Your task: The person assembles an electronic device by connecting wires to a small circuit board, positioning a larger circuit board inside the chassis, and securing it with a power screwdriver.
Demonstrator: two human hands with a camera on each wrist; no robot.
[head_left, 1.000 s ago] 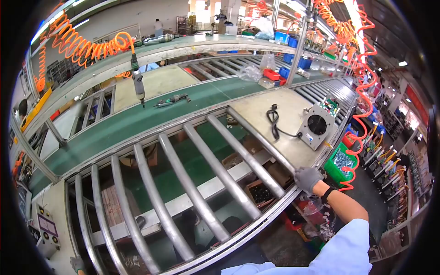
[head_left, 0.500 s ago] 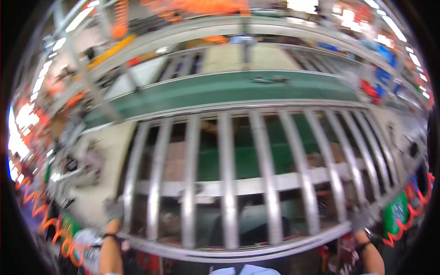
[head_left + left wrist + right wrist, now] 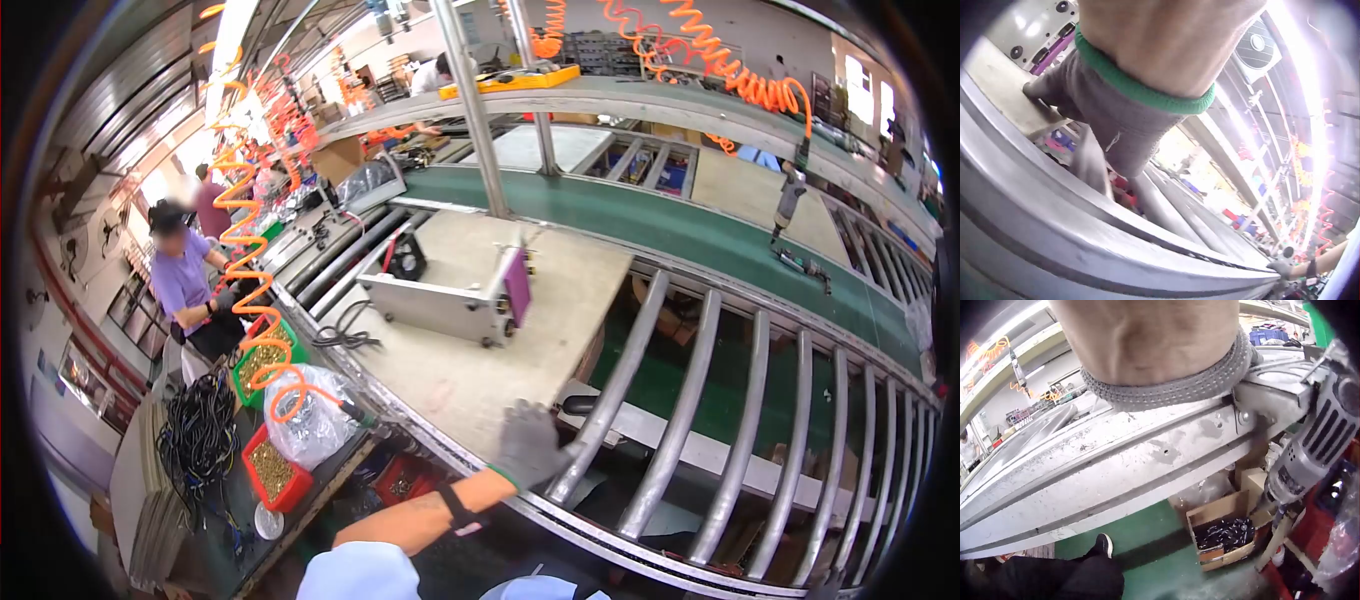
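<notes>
Fingers extended, the left hand [image 3: 530, 447] is resting at the near corner of the board [image 3: 430, 390], where even pressure seems best, the metal casing [image 3: 435, 305] is sitting farther in, and the right hand [image 3: 1282, 269], right of the board, is showing no readable finger state.

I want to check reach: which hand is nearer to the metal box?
Left. The left hand is at the edge of the board under the metal box; the right hand is farther off, across the rollers.

The left of the hands [image 3: 1107, 112], gloved, extends over a pale board [image 3: 1004, 81] beside metal rollers [image 3: 1163, 206].
</notes>
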